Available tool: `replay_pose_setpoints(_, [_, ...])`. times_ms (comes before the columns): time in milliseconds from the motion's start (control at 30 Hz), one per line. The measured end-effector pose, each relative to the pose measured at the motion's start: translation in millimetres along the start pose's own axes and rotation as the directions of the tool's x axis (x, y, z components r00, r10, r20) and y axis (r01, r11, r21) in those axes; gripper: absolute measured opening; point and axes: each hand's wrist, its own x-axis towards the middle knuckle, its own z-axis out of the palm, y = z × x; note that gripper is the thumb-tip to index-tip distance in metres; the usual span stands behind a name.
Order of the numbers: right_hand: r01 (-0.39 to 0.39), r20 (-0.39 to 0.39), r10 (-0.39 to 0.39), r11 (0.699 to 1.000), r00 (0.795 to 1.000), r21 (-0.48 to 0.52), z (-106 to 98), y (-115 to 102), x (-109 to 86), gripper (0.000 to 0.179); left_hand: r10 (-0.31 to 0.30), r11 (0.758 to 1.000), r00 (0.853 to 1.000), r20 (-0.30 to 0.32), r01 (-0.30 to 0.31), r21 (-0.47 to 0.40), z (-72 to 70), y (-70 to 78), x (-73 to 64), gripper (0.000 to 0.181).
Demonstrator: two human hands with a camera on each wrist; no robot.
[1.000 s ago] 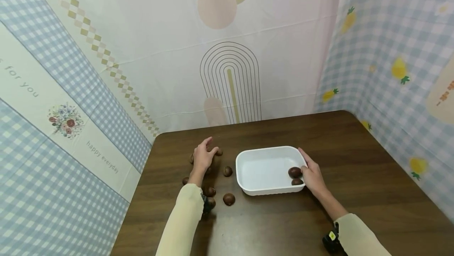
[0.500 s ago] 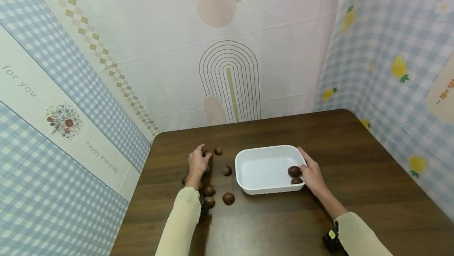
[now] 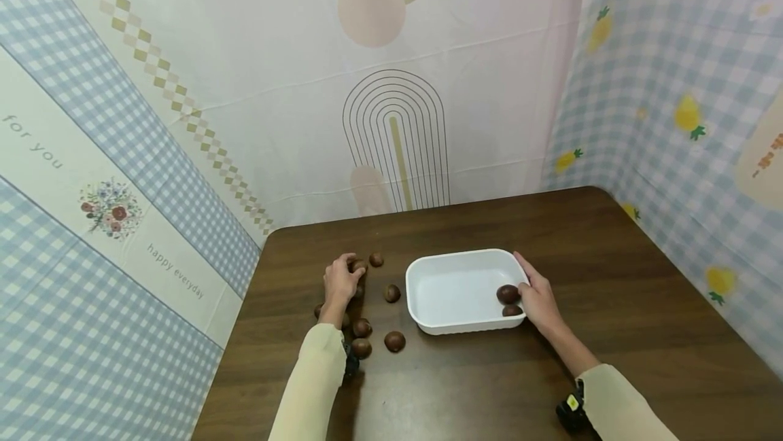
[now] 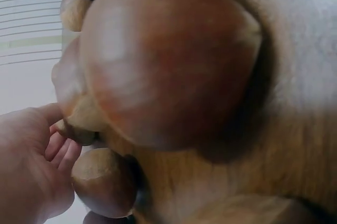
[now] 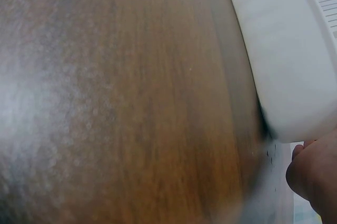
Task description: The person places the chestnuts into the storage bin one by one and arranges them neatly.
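At the left of the table, my left hand [image 3: 340, 281] has its thumb and fingers around a brown chestnut [image 3: 359, 265]. In the left wrist view the same hand [image 4: 31, 166] reaches among several chestnuts, one large and blurred chestnut [image 4: 168, 61] close to the camera. A white rectangular tray [image 3: 449, 325] stands right of the chestnuts. My right hand [image 3: 541, 302] grips its right rim, thumb over the edge. Inside, by that thumb, lie two chestnuts, the upper chestnut [image 3: 508, 294] and the lower chestnut [image 3: 512, 310]. The right wrist view shows the tray's outer wall [image 5: 284, 66].
Between left hand and tray lie a far chestnut [image 3: 376, 259], a middle chestnut [image 3: 392, 293] and a near chestnut [image 3: 395, 341]. Several more sit beside the left forearm, partly hidden. Patterned cloths hang behind and beside the brown wooden table [image 3: 477, 386].
My left hand has come down and slightly left onto a chestnut, its fingers closing around it. The right hand and the tray stay in place.
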Motion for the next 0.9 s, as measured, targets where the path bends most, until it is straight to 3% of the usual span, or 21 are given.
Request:
replay_pose_setpoints(167, [0.007,-0.005,-0.007,1.000,1.000,-0.006,-0.2,0.8,1.9,0.074,0.015,1.000,1.000,-0.008,-0.015,-0.017,-5.6,4.4,5.8,0.042])
replay_pose_setpoints(333, [-0.002,-0.002,0.002,1.000,1.000,0.002,-0.1,0.5,1.7,0.074,0.039,0.998,0.999,-0.025,-0.041,-0.048,-12.0,19.6,12.6,0.044])
replay_pose_setpoints(600, [-0.022,0.011,0.022,1.000,1.000,0.009,-0.5,1.2,0.1,0.072,0.087,0.982,0.994,-0.073,-0.098,-0.161,-14.4,65.3,17.1,0.042])
replay_pose_setpoints(900, [-0.026,0.010,0.026,1.000,1.000,0.003,-0.9,0.4,0.7,0.073,0.169,0.945,0.981,-0.098,-0.189,-0.267,4.6,123.5,15.2,0.037])
